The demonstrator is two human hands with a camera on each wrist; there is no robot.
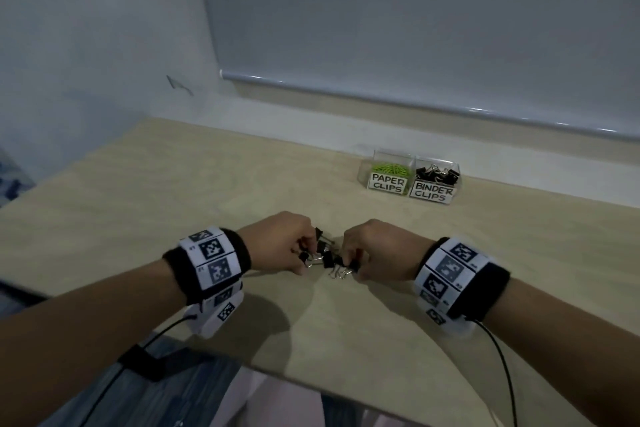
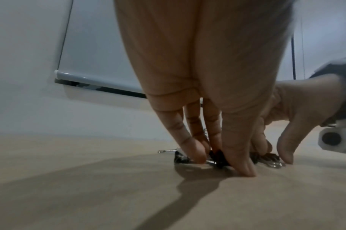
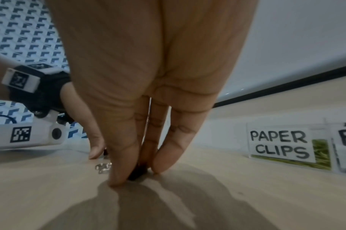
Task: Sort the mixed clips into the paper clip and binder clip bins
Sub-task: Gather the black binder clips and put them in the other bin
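Note:
A small heap of black binder clips [image 1: 327, 258] with silver handles lies mid-table. My left hand [image 1: 304, 253] comes at it from the left and my right hand [image 1: 349, 262] from the right, both with fingers curled down into the heap. In the left wrist view my left hand [image 2: 221, 163] pinches black binder clips [image 2: 217, 157] against the table. In the right wrist view my right hand [image 3: 137, 175] pinches one black binder clip [image 3: 139, 168] between thumb and fingers. The paper clip bin [image 1: 388, 180] holds green clips; the binder clip bin [image 1: 434, 191] holds black ones.
Both clear labelled bins stand side by side at the table's [image 1: 173, 191] back right, near the wall. A lowered roller blind [image 1: 415, 28] hangs behind them. Cables run from both wristbands over the near table edge. Loose silver clip handles [image 3: 103, 167] lie beside my right thumb.

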